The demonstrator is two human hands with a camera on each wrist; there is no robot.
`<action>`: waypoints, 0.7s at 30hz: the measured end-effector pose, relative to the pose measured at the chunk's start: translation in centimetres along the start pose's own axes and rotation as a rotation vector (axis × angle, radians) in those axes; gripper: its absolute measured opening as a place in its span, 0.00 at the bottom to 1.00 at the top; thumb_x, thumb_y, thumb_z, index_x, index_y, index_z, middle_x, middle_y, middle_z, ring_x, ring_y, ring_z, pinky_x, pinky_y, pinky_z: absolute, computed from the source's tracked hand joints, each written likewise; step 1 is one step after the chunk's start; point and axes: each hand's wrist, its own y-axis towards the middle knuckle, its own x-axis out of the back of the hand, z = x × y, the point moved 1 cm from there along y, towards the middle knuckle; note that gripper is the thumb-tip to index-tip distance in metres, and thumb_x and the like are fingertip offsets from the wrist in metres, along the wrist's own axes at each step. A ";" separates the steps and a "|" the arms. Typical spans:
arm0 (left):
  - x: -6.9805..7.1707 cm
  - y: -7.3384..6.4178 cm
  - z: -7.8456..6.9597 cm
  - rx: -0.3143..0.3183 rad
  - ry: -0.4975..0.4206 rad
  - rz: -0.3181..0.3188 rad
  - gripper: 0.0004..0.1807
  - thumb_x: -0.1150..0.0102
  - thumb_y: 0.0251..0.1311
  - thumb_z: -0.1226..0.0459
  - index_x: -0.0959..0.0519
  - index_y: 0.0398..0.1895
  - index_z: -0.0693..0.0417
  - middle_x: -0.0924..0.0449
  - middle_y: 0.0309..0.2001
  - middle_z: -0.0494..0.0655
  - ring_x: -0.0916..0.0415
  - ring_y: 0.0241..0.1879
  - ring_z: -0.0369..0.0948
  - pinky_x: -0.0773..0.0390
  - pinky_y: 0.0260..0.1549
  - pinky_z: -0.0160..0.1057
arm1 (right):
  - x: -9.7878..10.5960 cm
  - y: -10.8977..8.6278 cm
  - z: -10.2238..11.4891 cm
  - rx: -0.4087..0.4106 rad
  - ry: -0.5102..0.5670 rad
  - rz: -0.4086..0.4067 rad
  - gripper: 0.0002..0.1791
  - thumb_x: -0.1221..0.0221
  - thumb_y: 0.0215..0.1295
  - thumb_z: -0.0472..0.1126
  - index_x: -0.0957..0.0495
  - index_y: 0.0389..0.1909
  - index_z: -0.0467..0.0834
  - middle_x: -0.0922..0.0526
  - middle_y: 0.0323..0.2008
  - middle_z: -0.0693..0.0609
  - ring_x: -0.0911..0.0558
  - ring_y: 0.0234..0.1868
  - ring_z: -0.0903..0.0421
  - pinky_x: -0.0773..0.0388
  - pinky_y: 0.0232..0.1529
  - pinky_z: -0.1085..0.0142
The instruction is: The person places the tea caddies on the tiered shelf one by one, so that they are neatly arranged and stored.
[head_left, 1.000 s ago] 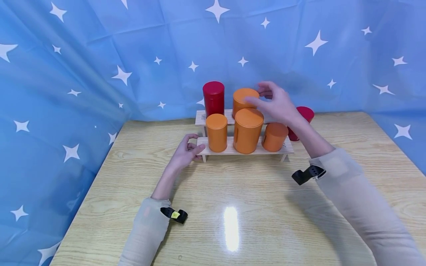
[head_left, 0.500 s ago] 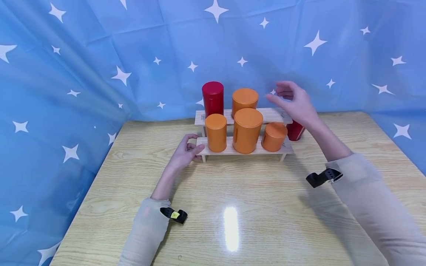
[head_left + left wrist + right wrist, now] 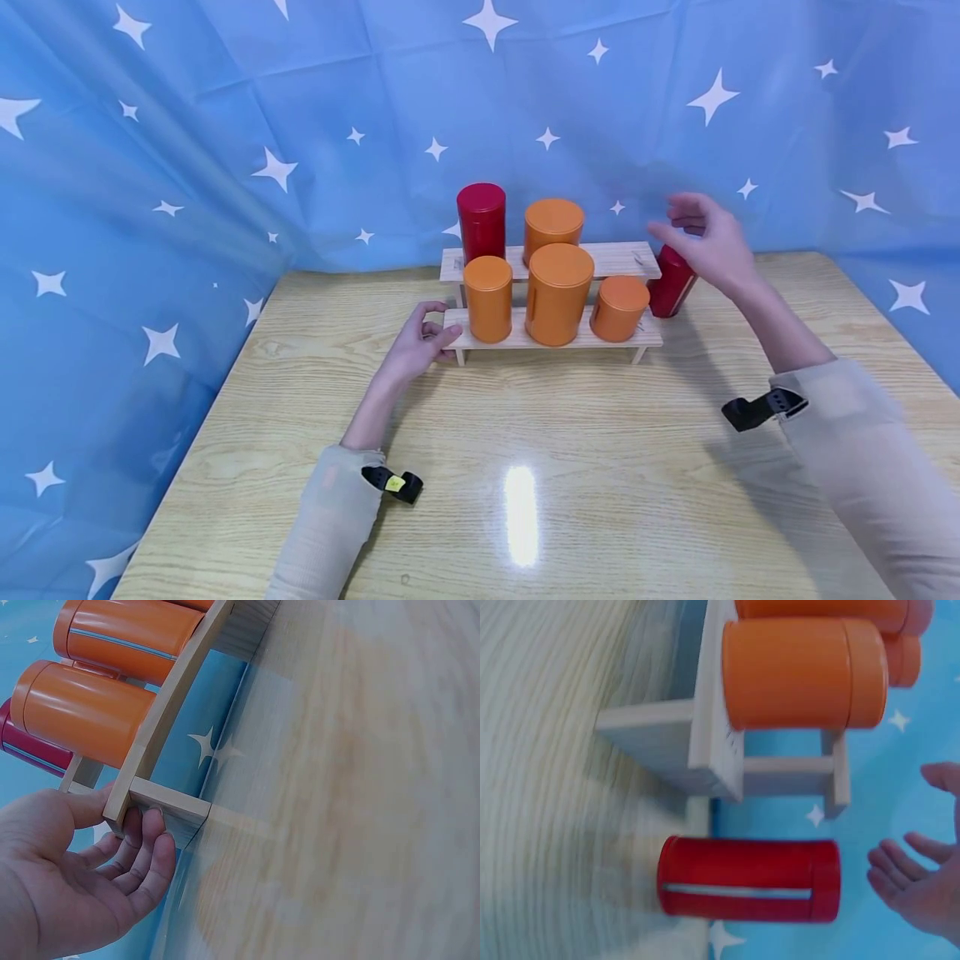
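Observation:
My left hand (image 3: 422,343) grips the left end of the two-tier wooden rack (image 3: 588,338), thumb on top of the lower board and fingers curled under it. On the lower board stand a slim orange canister (image 3: 489,302), a larger orange canister (image 3: 558,297) and a short orange one (image 3: 619,310). A tall red canister (image 3: 481,223) and another orange canister (image 3: 552,223) are on the upper board. My right hand (image 3: 708,242), fingers loosely bent and holding nothing, hovers over a red canister (image 3: 750,879) that stands on the table right of the rack.
The rack stands near the back edge of the wooden table (image 3: 360,533). Behind and to the left hangs a blue cloth (image 3: 375,100) with white stars. Bright light reflects off the tabletop in front.
My right hand has moved rightward from beside the upper orange canister to above the red canister on the table. The left hand and the rack have stayed in place.

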 end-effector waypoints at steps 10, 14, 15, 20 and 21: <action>0.0 0.0 -0.2 0.013 -0.013 0.007 0.29 0.39 0.71 0.62 0.38 0.70 0.55 0.25 0.40 0.54 0.23 0.42 0.50 0.19 0.54 0.55 | 1.3 -0.5 -2.6 -0.069 -0.067 0.025 0.41 0.41 0.71 0.57 0.41 0.75 0.37 0.32 0.67 0.32 0.32 0.66 0.34 0.34 0.67 0.40; 0.1 0.1 -0.2 0.020 -0.013 0.014 0.30 0.40 0.72 0.63 0.39 0.71 0.57 0.24 0.40 0.54 0.23 0.42 0.51 0.20 0.54 0.57 | 1.5 -0.6 -3.5 -0.089 -0.084 0.038 0.45 0.39 0.69 0.58 0.43 0.76 0.37 0.34 0.68 0.31 0.33 0.66 0.33 0.34 0.65 0.37; 0.1 0.1 -0.2 0.023 -0.010 0.016 0.29 0.41 0.72 0.64 0.39 0.71 0.58 0.25 0.39 0.55 0.23 0.42 0.52 0.20 0.54 0.58 | 1.5 -0.6 -3.7 -0.094 -0.088 0.044 0.46 0.39 0.69 0.58 0.44 0.76 0.37 0.35 0.69 0.31 0.34 0.67 0.32 0.34 0.64 0.36; -0.1 -0.4 -1.1 0.027 0.000 0.026 0.27 0.42 0.72 0.67 0.39 0.70 0.63 0.26 0.37 0.56 0.23 0.42 0.56 0.21 0.55 0.59 | 1.5 -0.8 -4.9 -0.118 -0.119 0.077 0.49 0.38 0.68 0.61 0.47 0.77 0.37 0.37 0.69 0.30 0.35 0.65 0.32 0.32 0.62 0.35; -0.1 -0.4 -1.1 0.026 -0.002 0.027 0.27 0.42 0.72 0.67 0.39 0.70 0.63 0.25 0.37 0.56 0.23 0.42 0.55 0.21 0.55 0.59 | 1.4 -0.9 -5.1 -0.121 -0.121 0.083 0.49 0.38 0.67 0.61 0.47 0.77 0.37 0.37 0.69 0.30 0.35 0.65 0.32 0.32 0.61 0.35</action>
